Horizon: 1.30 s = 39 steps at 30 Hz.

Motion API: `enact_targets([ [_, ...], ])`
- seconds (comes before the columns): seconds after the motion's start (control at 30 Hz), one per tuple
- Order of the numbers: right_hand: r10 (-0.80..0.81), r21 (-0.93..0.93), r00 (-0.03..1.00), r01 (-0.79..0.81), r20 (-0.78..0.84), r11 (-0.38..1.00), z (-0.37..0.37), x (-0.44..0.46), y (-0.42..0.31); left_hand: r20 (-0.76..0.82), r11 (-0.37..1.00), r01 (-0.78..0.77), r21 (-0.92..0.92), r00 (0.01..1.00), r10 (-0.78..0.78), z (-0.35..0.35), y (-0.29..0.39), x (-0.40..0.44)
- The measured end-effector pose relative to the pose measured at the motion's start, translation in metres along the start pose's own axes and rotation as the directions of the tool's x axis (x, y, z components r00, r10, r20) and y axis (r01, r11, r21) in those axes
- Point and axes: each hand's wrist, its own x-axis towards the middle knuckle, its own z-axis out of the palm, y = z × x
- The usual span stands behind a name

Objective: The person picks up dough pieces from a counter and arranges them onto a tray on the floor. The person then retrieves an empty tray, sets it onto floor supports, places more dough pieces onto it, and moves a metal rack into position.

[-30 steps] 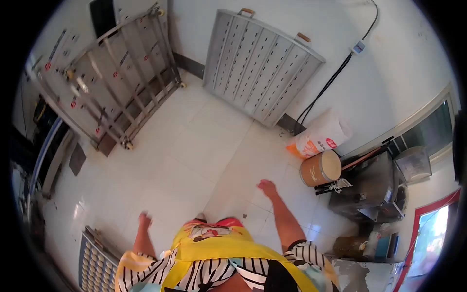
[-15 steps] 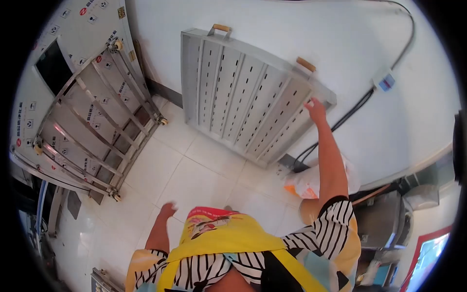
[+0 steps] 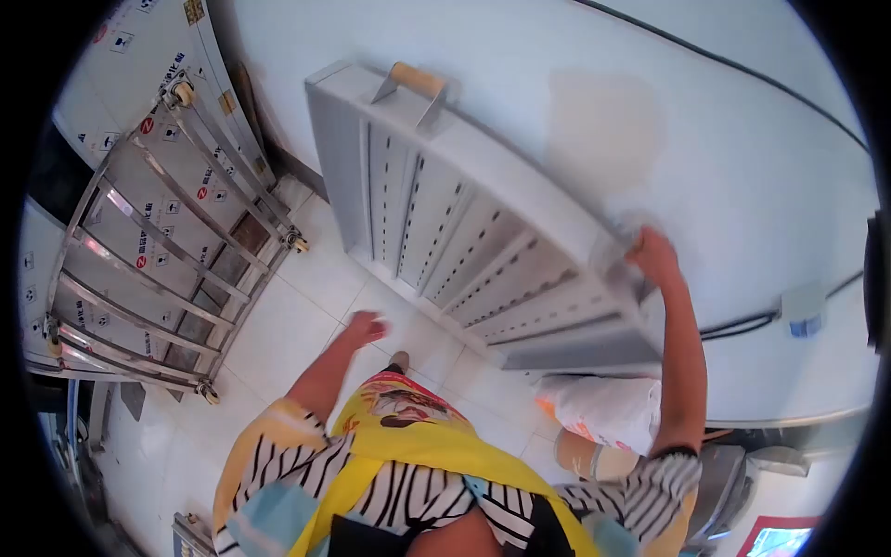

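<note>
Tray, one: grey metal, shallow and oblong [image 3: 436, 227], raised rims on the sides in view, its face ribbed and pierced by straight rows of short dark slots; it stands tilted on its long lower edge near the white wall [image 3: 733, 186]. One wooden handle [image 3: 418, 79], smooth and rounded, shows on the upper rim, set in a bent metal bracket. Right hand [image 3: 655, 257], one: fingers curled closed at the far right end of that rim, gripping the tray; the exact hold is blurred. Left hand [image 3: 364, 330], one: fingers loosely bent, part open, holding nothing, before the tray's lower left. Apron, one, yellow [image 3: 418, 455], printed in red. Rack, one, of shiny tubular metal bars [image 3: 167, 243], four casters visible, upright at the left. Pale glossy floor tiles [image 3: 320, 269] leave a bare strip between rack and tray, widening toward the wearer's feet. At right, room is tighter: one white woven-looking sack [image 3: 603, 408] just beside the tray's lower corner, and one brown drum [image 3: 577, 455], partly covered by the sack.
</note>
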Motion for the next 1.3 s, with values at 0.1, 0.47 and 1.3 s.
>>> enact_targets([
  [0.1,-0.297,0.000,0.923,0.307,0.242,0.952,0.027,-0.048,0.022,0.383,0.770,0.513,-0.380,0.844,-0.374,0.166,0.011,0.027],
  [0.47,-0.246,0.481,0.594,-0.276,0.766,0.832,-0.001,-0.180,-0.071,0.093,0.744,0.321,-0.586,0.939,-0.331,0.226,-0.041,0.025],
  [1.3,-0.650,0.526,-0.158,0.739,0.743,0.421,-0.131,-0.593,-0.362,-0.478,0.102,-0.495,-0.863,0.865,0.153,-0.169,-0.359,-0.419],
])
